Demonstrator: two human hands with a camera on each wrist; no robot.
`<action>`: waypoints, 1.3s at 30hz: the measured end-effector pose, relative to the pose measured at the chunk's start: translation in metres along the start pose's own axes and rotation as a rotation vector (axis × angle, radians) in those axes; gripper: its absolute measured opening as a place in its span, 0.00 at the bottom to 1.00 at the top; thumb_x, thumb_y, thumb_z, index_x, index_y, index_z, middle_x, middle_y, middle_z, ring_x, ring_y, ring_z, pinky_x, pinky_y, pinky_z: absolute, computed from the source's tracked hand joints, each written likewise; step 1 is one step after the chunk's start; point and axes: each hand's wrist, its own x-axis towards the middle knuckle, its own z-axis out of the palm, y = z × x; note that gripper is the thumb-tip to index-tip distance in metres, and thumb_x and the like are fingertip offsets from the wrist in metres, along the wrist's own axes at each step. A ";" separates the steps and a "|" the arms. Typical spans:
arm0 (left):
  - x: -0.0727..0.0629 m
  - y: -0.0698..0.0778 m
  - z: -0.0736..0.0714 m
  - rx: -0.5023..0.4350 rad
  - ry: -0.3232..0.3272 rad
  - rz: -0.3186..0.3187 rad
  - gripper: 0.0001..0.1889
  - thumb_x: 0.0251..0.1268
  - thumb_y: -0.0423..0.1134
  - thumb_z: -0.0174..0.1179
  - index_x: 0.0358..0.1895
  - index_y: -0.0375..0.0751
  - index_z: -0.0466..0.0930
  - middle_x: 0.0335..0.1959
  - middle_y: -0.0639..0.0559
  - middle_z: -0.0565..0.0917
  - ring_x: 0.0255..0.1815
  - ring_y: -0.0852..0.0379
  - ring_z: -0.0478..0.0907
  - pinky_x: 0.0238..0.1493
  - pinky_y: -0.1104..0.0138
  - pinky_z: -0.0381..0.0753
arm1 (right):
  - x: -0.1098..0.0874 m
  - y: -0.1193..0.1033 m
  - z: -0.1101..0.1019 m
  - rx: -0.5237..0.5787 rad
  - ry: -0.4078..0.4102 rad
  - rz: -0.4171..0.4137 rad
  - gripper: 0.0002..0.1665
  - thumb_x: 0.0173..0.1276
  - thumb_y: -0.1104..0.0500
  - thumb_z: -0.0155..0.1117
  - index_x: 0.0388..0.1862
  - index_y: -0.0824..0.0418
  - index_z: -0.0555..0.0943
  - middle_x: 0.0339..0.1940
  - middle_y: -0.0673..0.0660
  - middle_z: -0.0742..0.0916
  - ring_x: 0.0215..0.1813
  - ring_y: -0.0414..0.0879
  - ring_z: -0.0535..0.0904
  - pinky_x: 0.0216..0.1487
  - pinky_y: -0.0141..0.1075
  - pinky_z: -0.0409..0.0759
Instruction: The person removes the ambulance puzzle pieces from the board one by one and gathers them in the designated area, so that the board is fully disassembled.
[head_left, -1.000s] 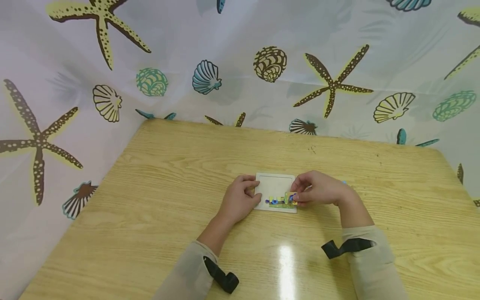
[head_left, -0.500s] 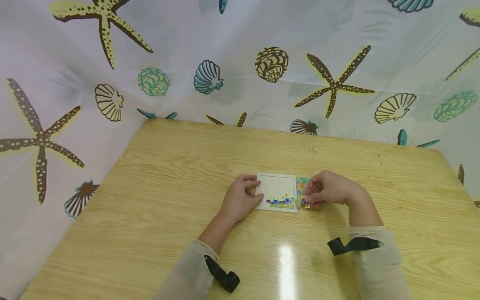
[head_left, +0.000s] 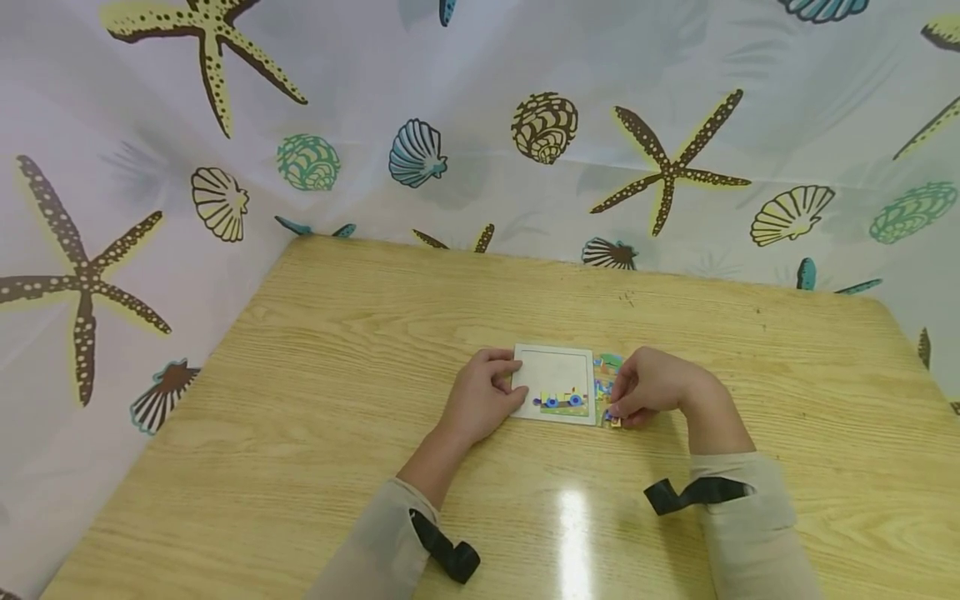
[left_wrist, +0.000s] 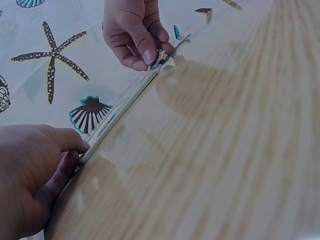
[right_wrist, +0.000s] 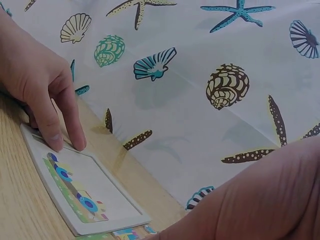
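Note:
A white puzzle tray [head_left: 551, 371] lies on the table, with a joined strip of puzzle pieces [head_left: 562, 404] along its lower right part; the strip shows a yellow vehicle with blue wheels. My left hand [head_left: 480, 396] holds the tray's left edge, thumb and fingertips on the rim. Just right of the tray, my right hand [head_left: 660, 383] pinches a small colourful puzzle piece [head_left: 616, 422] between thumb and fingers, also visible in the left wrist view. Several loose puzzle pieces [head_left: 602, 387] lie against the tray's right side, partly hidden under the right hand.
The light wood table [head_left: 360, 333] stretches around both hands. Behind and to the left hangs a white curtain [head_left: 480, 75] printed with shells and starfish. Black straps [head_left: 442, 546] with loose ends hang from both sleeves.
My right hand has moved from over the tray's lower right corner to the loose pieces on the right, carrying a piece, then slightly lower. The left hand has stayed on the tray.

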 end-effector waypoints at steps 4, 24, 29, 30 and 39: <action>-0.001 0.000 0.000 -0.003 -0.003 -0.005 0.19 0.59 0.33 0.69 0.54 0.32 0.84 0.63 0.45 0.77 0.36 0.62 0.77 0.40 0.70 0.80 | -0.001 -0.003 0.003 -0.041 0.009 0.031 0.05 0.63 0.66 0.71 0.33 0.69 0.84 0.26 0.56 0.88 0.25 0.40 0.84 0.34 0.36 0.85; 0.000 0.002 0.000 -0.011 0.002 -0.007 0.20 0.59 0.33 0.70 0.55 0.32 0.84 0.63 0.45 0.77 0.35 0.62 0.77 0.39 0.70 0.80 | -0.002 -0.012 0.006 -0.030 0.038 0.039 0.06 0.62 0.67 0.70 0.35 0.68 0.81 0.31 0.59 0.89 0.27 0.42 0.85 0.35 0.36 0.85; -0.001 0.002 -0.001 -0.011 0.001 -0.013 0.20 0.60 0.33 0.70 0.55 0.32 0.83 0.64 0.45 0.77 0.35 0.61 0.77 0.39 0.69 0.80 | 0.004 -0.013 0.008 -0.036 0.046 -0.073 0.09 0.64 0.64 0.70 0.39 0.68 0.81 0.29 0.56 0.88 0.28 0.42 0.84 0.35 0.36 0.84; -0.001 0.002 -0.001 -0.008 0.000 -0.015 0.20 0.60 0.33 0.70 0.55 0.32 0.83 0.64 0.45 0.77 0.35 0.62 0.77 0.39 0.69 0.80 | 0.006 -0.013 0.009 -0.025 0.052 -0.095 0.09 0.65 0.64 0.70 0.39 0.69 0.81 0.28 0.56 0.87 0.27 0.42 0.83 0.34 0.36 0.83; 0.000 0.001 -0.001 0.001 -0.006 -0.005 0.20 0.60 0.34 0.70 0.55 0.32 0.84 0.64 0.45 0.77 0.36 0.62 0.78 0.40 0.70 0.80 | 0.023 -0.021 0.027 -0.027 0.101 -0.164 0.11 0.65 0.61 0.70 0.44 0.66 0.84 0.34 0.55 0.87 0.31 0.42 0.80 0.34 0.34 0.80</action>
